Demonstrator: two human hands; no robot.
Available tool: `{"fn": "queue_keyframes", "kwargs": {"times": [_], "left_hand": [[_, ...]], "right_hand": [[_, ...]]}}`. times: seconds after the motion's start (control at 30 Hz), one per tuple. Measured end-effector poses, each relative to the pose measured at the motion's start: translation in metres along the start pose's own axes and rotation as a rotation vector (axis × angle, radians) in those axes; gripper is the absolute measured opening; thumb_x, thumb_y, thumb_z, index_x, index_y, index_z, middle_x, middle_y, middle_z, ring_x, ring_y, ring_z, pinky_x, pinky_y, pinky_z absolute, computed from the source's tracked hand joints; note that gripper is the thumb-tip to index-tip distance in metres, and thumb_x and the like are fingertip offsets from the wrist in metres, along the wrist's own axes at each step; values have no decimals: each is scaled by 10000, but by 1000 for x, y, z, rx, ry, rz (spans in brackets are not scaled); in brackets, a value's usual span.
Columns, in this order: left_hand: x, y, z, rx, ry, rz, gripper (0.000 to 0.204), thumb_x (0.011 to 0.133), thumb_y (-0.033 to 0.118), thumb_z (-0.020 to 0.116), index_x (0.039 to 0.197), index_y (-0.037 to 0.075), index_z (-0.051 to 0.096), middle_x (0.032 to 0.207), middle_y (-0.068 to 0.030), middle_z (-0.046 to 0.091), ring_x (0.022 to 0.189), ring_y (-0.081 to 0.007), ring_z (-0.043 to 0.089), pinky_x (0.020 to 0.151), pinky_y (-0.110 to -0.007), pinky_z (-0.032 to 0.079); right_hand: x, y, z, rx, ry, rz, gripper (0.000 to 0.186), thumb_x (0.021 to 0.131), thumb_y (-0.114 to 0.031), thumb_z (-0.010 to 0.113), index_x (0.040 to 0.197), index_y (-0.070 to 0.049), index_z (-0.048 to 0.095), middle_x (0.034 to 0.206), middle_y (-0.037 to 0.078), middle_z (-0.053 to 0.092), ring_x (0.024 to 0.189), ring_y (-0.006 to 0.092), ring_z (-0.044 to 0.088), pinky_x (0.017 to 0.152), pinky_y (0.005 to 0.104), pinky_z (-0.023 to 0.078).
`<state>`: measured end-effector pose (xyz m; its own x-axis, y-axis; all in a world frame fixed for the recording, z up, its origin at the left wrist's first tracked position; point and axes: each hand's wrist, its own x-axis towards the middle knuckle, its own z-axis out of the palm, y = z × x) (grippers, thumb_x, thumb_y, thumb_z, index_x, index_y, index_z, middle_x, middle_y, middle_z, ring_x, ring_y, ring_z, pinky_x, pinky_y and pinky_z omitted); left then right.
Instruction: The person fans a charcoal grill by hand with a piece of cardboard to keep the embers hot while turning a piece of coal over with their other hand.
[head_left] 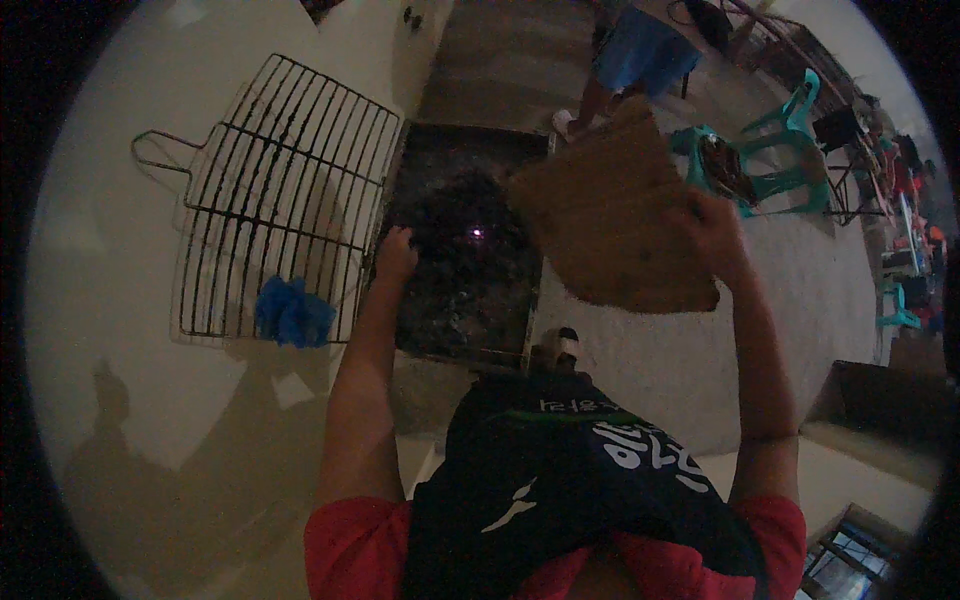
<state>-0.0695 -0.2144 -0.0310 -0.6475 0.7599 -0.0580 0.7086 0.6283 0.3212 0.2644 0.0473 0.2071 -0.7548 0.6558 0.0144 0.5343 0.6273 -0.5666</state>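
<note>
- Surroundings: dim lighting; grey floor point(645, 350) to the right, pale surface point(90, 250) to the left.
- Right hand point(708, 235): grips the right-hand edge of 1 piece of brown cardboard point(610, 210). My fingers are closed on this edge.
- Cardboard position: held off to the right of the charcoal bed, its upper left part reaching toward the bed's right side. Outline is irregular, with a rounded lower left corner.
- Left hand point(397, 258): placed at the left side of the charcoal bed point(465, 285), near the wire rack. I cannot tell whether these fingers close on anything.
- Charcoal bed: dark, roughly rectangular, located between my 2 hands. 1 bright spot point(477, 233) shows near its middle.
- Wire rack point(278, 228): set against the pale surface, left of the bed; its loop handle point(165, 150) points left.
- Blue crumpled item point(292, 312): at the lower part of the rack, overlapping the bars.
- Clothing: I wear a dark apron point(570, 470) with white markings over red sleeves point(355, 545).
- Background: green plastic chairs point(795, 187) stand at upper right.
</note>
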Motion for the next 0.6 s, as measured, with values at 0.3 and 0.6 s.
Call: {"fn": "queue_keyframes", "kwargs": {"times": [0.3, 0.6], "left_hand": [[5, -15, 14, -43, 42, 33, 311, 629, 93, 608, 934, 47, 570, 916, -160, 517, 900, -315, 490, 787, -397, 401], [-2, -11, -15, -289, 60, -56, 264, 645, 110, 613, 896, 34, 591, 898, -139, 553, 862, -269, 533, 766, -360, 422]], "right_hand": [[-13, -32, 1, 76, 28, -152, 229, 728, -150, 546, 886, 15, 552, 782, 108, 596, 720, 114, 524, 662, 289, 429], [-10, 2, -24, 203, 121, 53, 240, 753, -119, 564, 958, 2, 533, 865, 34, 581, 792, 91, 514, 698, 244, 420]]}}
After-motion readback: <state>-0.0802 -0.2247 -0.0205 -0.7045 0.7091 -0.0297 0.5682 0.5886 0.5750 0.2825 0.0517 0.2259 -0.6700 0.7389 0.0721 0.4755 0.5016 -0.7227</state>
